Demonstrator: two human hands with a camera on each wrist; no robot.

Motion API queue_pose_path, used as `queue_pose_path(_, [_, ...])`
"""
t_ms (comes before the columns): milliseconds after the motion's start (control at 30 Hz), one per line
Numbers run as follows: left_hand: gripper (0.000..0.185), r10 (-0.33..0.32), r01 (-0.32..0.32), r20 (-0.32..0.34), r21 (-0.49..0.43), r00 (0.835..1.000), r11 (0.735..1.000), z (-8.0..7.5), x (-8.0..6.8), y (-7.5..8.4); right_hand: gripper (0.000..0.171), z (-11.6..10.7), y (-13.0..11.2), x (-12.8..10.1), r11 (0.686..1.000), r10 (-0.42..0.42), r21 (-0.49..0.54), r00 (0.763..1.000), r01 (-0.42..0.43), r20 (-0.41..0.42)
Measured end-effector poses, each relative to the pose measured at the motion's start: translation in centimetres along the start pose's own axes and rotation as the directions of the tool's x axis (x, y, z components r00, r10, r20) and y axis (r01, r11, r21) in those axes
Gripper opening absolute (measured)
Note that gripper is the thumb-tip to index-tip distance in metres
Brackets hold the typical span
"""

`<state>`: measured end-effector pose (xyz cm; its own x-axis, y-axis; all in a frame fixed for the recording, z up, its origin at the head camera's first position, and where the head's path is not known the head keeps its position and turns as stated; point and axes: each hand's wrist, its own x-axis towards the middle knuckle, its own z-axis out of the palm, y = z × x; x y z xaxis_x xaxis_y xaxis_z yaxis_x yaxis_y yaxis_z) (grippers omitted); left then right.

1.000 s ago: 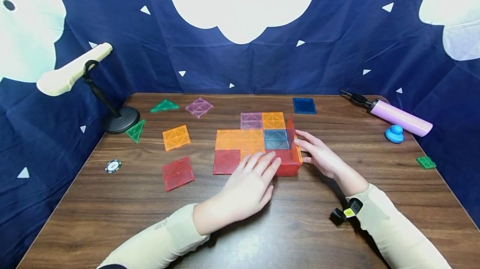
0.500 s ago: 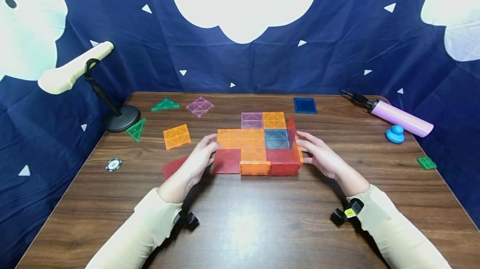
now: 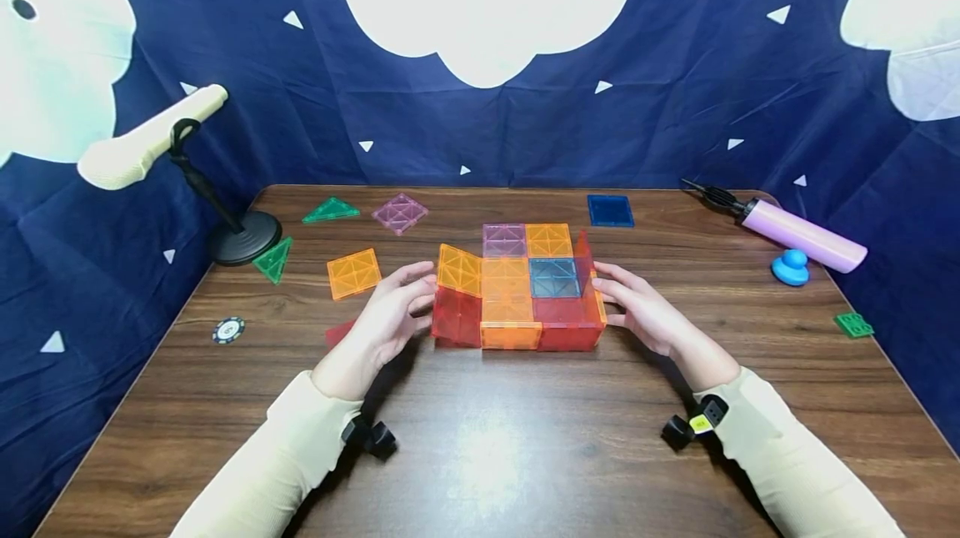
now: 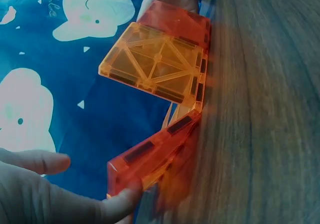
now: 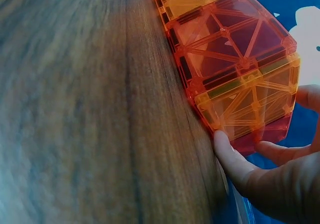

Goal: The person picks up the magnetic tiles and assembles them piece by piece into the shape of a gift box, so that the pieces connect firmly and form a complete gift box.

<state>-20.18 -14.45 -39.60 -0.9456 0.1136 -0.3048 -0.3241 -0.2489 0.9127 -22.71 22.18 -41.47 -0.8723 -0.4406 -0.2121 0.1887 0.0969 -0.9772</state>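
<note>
Square translucent magnetic tiles form a joined layout mid-table. At its left side an orange tile (image 3: 459, 269) and a red tile (image 3: 457, 314) tilt upward, their outer edges raised. My left hand (image 3: 382, 323) touches that raised edge, its thumb (image 4: 120, 204) against the red tile. Along the front, an orange tile (image 3: 510, 338) and a red one (image 3: 568, 339) stand upright. The right side has an upright red tile (image 3: 583, 263) and an orange tile (image 5: 255, 103). My right hand (image 3: 648, 317) touches this wall from outside with relaxed fingers. A blue tile (image 3: 555, 278) lies flat inside.
Left of the layout lie a loose orange tile (image 3: 354, 274), a purple tile (image 3: 401, 213), green triangles (image 3: 332, 210) and a poker chip (image 3: 228, 329). A dark blue tile (image 3: 611, 211) is behind. A black stand (image 3: 243, 238), pink pump (image 3: 806, 236) and blue knobbed object (image 3: 790, 268) flank them.
My left hand has moved from the front of the layout to its left side. The left orange and red tiles, flat before, now tilt up. My right hand has stayed put.
</note>
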Motion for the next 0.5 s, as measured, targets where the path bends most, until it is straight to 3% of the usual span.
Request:
queue_pose_path(267, [0.056, -0.061, 0.060, 0.148, 0.010, 0.987, 0.998, 0.3, -0.1, -1.1, 0.065, 0.0, -0.1, -0.1, 1.000, 0.015, -0.006, 1.000, -0.015, 0.006])
queue_pose_path(500, [0.057, -0.092, 0.090, 0.188, 0.018, 0.978, 0.996, 1.3, -0.2, -1.6, 0.063, -0.2, -0.2, 0.0, 1.000, -0.003, -0.021, 1.000, 0.003, 0.011])
